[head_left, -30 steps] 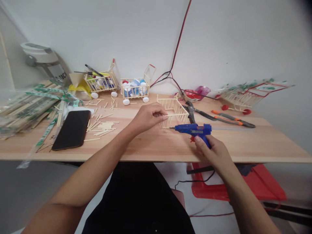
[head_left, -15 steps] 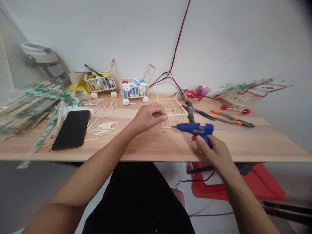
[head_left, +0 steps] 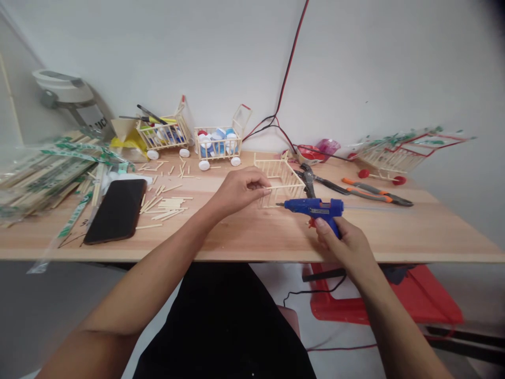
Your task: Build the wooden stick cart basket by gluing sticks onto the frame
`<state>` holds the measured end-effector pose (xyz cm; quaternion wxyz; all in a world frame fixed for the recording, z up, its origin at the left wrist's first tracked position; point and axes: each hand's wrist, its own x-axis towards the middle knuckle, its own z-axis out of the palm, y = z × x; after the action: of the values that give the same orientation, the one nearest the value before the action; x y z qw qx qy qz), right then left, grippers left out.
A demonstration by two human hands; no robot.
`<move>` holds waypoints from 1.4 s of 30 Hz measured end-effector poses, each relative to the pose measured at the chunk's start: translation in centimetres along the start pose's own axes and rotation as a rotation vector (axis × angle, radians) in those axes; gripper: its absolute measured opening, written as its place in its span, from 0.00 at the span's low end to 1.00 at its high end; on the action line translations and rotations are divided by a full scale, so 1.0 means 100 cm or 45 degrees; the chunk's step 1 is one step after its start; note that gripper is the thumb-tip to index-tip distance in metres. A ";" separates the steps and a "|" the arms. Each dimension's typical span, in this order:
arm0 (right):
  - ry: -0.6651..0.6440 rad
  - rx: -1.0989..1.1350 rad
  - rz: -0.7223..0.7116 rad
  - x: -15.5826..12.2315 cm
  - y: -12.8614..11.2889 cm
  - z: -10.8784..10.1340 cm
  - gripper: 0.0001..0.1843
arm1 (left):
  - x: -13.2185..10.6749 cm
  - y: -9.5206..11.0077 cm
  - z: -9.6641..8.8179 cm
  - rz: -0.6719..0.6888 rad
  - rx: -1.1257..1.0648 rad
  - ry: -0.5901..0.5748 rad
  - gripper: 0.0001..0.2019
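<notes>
Left hand [head_left: 240, 192] — pinching a wooden stick [head_left: 276, 187] at the stick cart frame [head_left: 280, 176]; right hand [head_left: 345, 247] gripping a blue hot glue gun [head_left: 311, 208] beside that frame — a slipped pinch could topple it.

A black smartphone [head_left: 115, 211] lies at the table's [head_left: 394, 231] front left; two stick carts [head_left: 219, 142] stand along the back edge.

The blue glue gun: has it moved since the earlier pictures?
Yes, slightly: the blue glue gun sits a little higher in the view, judged against the orange-handled pliers lying on the table.
</notes>
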<state>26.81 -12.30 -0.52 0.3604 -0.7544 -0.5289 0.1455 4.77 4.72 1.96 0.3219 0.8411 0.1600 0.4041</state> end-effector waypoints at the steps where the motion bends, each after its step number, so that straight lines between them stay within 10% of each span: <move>1: -0.004 0.002 0.000 -0.001 0.000 0.000 0.29 | 0.000 0.000 0.000 -0.004 0.000 -0.002 0.02; 42: 0.005 -0.031 -0.060 -0.008 -0.014 0.009 0.28 | 0.000 0.000 0.000 -0.007 -0.022 0.005 0.02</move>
<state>24.99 -12.43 -0.33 0.3555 -0.7463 -0.5477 0.1291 4.75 4.68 1.97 0.3298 0.8372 0.1592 0.4062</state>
